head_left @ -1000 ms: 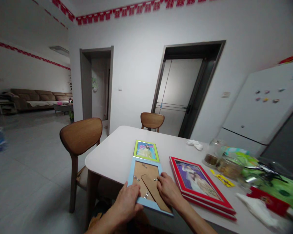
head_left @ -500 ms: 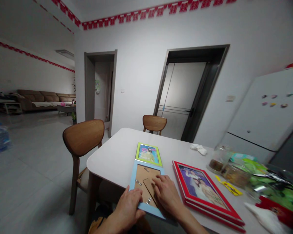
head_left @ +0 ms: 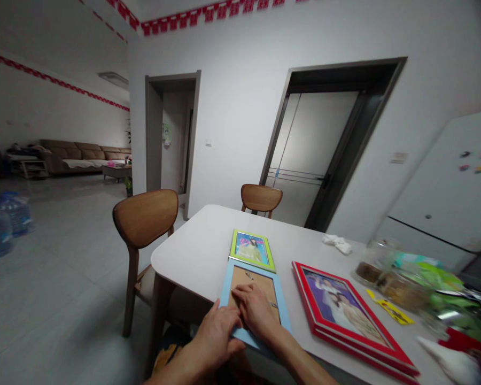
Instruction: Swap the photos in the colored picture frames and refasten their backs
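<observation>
A light blue picture frame (head_left: 284, 307) lies face down near the table's front edge, its brown backing board (head_left: 262, 286) showing. My left hand (head_left: 219, 330) is closed around the frame's lower left corner. Over the backing's left side, my right hand (head_left: 257, 311) has its fingers bent together, with the tips at a small metal clip by the frame's left edge, mostly covered. Another metal clip (head_left: 249, 275) shows at the top, and one more at the right side. A lime green frame (head_left: 271, 255) with a portrait lies face up against the blue frame's far edge.
Red picture frames (head_left: 304, 299) are stacked on the right of the white table (head_left: 200, 251). Behind them stand glass jars (head_left: 371, 264), with a yellow packet (head_left: 395, 311) and crumpled tissue (head_left: 336, 244) nearby. Wooden chairs (head_left: 146, 219) stand at the left and far sides.
My right hand has moved left, from the support leg at the backing's right to the left clip. My left hand still holds the frame's corner. The view has shifted slightly.
</observation>
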